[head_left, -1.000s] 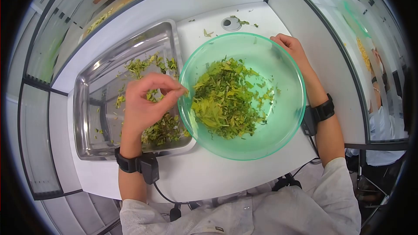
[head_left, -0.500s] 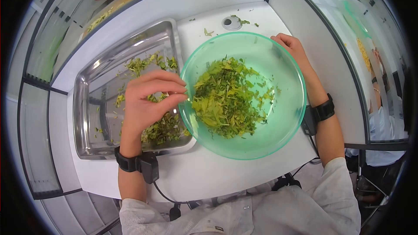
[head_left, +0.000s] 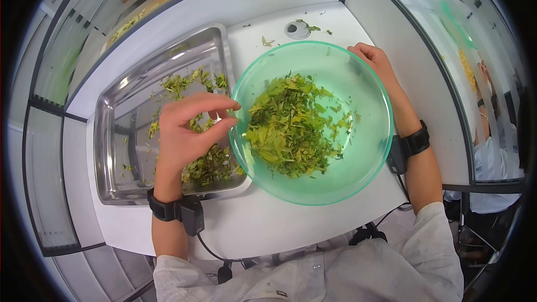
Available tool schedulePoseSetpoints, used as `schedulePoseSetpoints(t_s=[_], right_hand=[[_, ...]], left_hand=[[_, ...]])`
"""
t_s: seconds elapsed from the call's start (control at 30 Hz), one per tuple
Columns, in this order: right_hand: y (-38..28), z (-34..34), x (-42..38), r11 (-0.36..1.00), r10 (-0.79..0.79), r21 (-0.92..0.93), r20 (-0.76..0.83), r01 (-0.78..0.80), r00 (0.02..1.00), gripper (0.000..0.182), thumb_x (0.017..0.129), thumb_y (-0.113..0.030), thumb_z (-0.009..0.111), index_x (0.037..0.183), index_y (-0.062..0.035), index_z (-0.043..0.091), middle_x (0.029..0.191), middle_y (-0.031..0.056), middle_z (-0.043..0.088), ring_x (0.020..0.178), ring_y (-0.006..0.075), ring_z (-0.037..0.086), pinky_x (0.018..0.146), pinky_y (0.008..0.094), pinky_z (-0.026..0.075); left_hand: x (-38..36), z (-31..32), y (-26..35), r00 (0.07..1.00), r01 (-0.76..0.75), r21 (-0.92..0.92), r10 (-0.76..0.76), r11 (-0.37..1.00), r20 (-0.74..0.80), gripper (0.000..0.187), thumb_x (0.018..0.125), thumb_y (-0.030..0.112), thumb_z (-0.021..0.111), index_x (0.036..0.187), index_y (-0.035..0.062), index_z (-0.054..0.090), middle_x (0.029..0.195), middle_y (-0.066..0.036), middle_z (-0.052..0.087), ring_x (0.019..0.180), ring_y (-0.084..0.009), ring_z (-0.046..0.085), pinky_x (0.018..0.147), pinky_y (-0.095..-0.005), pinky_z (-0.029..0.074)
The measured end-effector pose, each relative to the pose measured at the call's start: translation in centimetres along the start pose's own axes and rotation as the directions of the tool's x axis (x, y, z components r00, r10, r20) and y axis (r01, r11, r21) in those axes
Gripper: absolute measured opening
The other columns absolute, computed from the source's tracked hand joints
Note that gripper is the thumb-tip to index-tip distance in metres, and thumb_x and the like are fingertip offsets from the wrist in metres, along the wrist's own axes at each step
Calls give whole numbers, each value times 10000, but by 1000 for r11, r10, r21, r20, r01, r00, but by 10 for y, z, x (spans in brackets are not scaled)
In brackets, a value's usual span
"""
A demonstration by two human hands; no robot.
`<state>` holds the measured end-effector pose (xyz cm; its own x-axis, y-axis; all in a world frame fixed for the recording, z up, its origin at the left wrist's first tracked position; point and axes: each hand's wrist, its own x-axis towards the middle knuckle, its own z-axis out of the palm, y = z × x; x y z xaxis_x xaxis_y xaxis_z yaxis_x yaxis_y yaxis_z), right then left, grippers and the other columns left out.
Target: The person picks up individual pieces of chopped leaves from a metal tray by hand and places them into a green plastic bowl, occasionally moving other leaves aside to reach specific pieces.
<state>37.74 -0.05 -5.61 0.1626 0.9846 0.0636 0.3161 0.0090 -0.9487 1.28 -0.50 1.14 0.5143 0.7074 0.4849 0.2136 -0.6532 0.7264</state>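
Note:
A pale green translucent bowl [head_left: 313, 193] stands on the white table, holding a heap of chopped green leaves [head_left: 291, 128]. At its left rim is my left hand [head_left: 193, 126], palm side toward the bowl, with thumb and forefinger apart; a small dark speck shows at the forefinger's tip. My right hand [head_left: 376, 62] is curled at the bowl's far right rim, its fingers closed against the edge and partly hidden. Under my left hand lies a metal tray [head_left: 120, 151] with more scattered leaf pieces [head_left: 210, 165].
Pale partition walls [head_left: 414, 72] enclose the table at the back and sides. A round grey cable cap [head_left: 297, 29] and stray leaf bits [head_left: 268, 41] lie behind the bowl. Black bands with small boxes [head_left: 190, 215] and cables are on both forearms. Another person [head_left: 495, 156] is beyond the right partition.
The thumb and forefinger of my left hand have parted, and the pale green bit between them no longer shows. My right hand, the bowl and the tray stay put.

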Motion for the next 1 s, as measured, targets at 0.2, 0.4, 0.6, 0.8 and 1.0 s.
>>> schedulePoseSetpoints(t_s=[0.2, 0.4, 0.6, 0.8, 1.0], right_hand=[[0, -1, 0, 1000, 1, 1, 3, -1, 1000, 338, 952, -281, 580, 722, -34, 584, 626, -61, 491, 585, 14, 428, 525, 212, 363], [0, -2, 1, 1000, 3, -16, 13, -3, 1000, 340, 949, -285, 582, 726, -28, 586, 629, -56, 496, 587, 18, 433, 530, 211, 367], [2, -2, 1, 1000, -9, -25, 13, 9, 1000, 333, 947, -293, 589, 744, -30, 609, 632, -55, 508, 587, 19, 441, 530, 211, 371], [-2, -1, -1, 1000, 2, -22, 0, -2, 1000, 336, 949, -292, 585, 737, -32, 601, 631, -57, 503, 587, 18, 440, 530, 212, 370], [5, -2, 2, 1000, -14, -12, 8, 14, 1000, 342, 953, -288, 579, 726, -32, 586, 625, -60, 489, 586, 19, 423, 527, 214, 361]], left_hand=[[0, -1, -2, 1000, -27, 21, 26, 999, 16, 200, 713, -24, 754, 898, 44, 727, 850, -55, 721, 690, -121, 618, 627, -244, 484], [0, 1, 1, 1000, 10, 32, -10, 999, 5, 179, 718, -46, 739, 879, 32, 727, 831, -59, 718, 691, -125, 624, 633, -243, 485], [0, -1, -1, 1000, 4, 35, -4, 999, 0, 169, 733, -65, 721, 880, 19, 729, 829, -71, 717, 706, -137, 639, 647, -249, 491], [0, -1, 1, 995, -25, 16, 26, 1000, -97, 195, 722, -93, 727, 893, 2, 725, 866, -87, 701, 771, -168, 653, 693, -255, 526], [-2, 4, 0, 983, 95, -121, -112, 988, -145, 213, 737, -89, 721, 926, 9, 717, 876, -76, 703, 730, -125, 614, 666, -249, 499]])
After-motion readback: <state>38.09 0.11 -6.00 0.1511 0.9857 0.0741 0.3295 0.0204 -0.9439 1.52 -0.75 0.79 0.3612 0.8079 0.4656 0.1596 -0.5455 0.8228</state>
